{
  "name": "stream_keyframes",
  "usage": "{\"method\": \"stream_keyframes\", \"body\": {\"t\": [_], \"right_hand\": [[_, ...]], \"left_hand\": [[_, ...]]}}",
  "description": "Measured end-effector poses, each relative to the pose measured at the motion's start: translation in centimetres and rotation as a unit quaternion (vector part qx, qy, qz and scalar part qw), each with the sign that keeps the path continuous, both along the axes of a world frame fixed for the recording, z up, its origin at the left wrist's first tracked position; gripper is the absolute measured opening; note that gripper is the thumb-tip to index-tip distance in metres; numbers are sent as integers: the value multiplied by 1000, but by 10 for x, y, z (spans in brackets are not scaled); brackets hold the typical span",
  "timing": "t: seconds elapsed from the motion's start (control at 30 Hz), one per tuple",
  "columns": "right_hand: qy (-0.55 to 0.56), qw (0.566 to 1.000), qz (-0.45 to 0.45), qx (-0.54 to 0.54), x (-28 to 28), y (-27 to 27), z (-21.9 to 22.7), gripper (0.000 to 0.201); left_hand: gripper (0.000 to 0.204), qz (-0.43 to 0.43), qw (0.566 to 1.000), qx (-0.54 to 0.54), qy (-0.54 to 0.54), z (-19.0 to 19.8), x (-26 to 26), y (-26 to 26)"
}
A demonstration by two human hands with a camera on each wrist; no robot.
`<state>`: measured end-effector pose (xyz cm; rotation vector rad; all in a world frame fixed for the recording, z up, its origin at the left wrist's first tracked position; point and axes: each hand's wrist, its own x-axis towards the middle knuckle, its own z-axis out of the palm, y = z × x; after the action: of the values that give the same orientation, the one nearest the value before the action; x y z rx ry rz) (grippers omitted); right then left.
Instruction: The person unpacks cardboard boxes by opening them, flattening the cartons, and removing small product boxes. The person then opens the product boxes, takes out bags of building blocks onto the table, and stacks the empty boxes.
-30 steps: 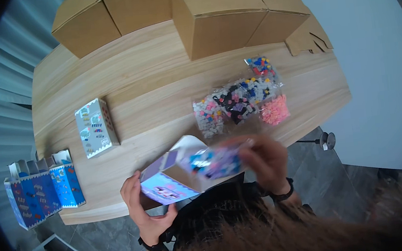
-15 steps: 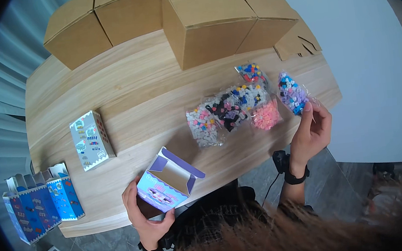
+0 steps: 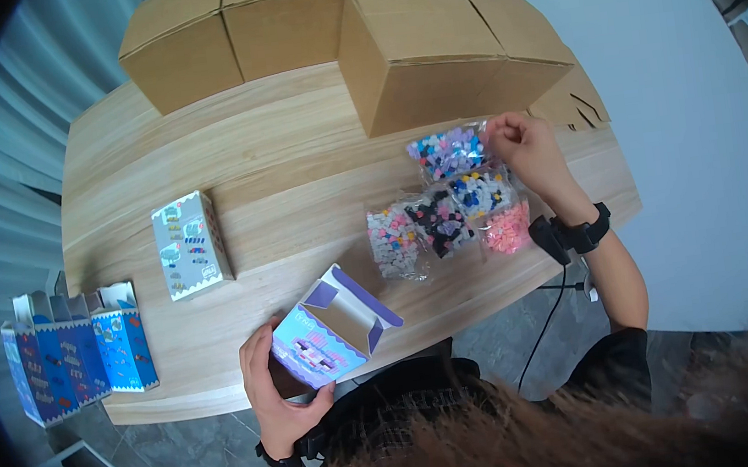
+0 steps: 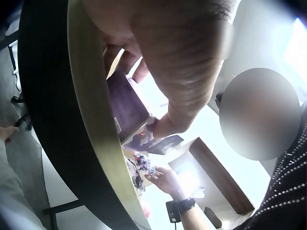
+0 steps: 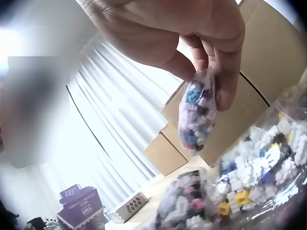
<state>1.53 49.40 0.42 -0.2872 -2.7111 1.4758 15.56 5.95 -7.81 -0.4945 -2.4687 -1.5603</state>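
My left hand point(image 3: 277, 397) grips the open purple box point(image 3: 318, 346) at the table's near edge, thumb on its lower side, flaps raised on the right. My right hand point(image 3: 531, 156) pinches the end of a clear bag of blue, purple and white pieces point(image 3: 449, 151). In the right wrist view that bag point(image 5: 196, 115) hangs from the fingertips of my right hand point(image 5: 192, 43). Below and beside it lie bags of white and pink point(image 3: 395, 240), black and pink point(image 3: 442, 223), white, blue and yellow point(image 3: 482, 192), and pink pieces point(image 3: 508, 229).
A grey box point(image 3: 189, 245) lies on the left of the wooden table point(image 3: 272, 144). Blue open boxes point(image 3: 70, 360) stand at the left edge. Large cardboard boxes point(image 3: 454, 49) line the back, with a cut cardboard piece point(image 3: 573, 100) at the right. A cable hangs near my right wrist.
The right hand has carried the blue and purple bag from near the purple box out to the right, then up and left above the other bags. The left hand still grips the box.
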Motion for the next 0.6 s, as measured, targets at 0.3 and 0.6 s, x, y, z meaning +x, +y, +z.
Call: {"method": "stream_keyframes", "body": {"t": [0.3,0.6], "right_hand": [[171,965,48,193,76,-69,35,8],[131,952,247,121,159,-155,-58,11]], "left_hand": [[93,3,998,58,-13,-2,-2,-14],[93,158,978,-112,78,64,11,-61]]}}
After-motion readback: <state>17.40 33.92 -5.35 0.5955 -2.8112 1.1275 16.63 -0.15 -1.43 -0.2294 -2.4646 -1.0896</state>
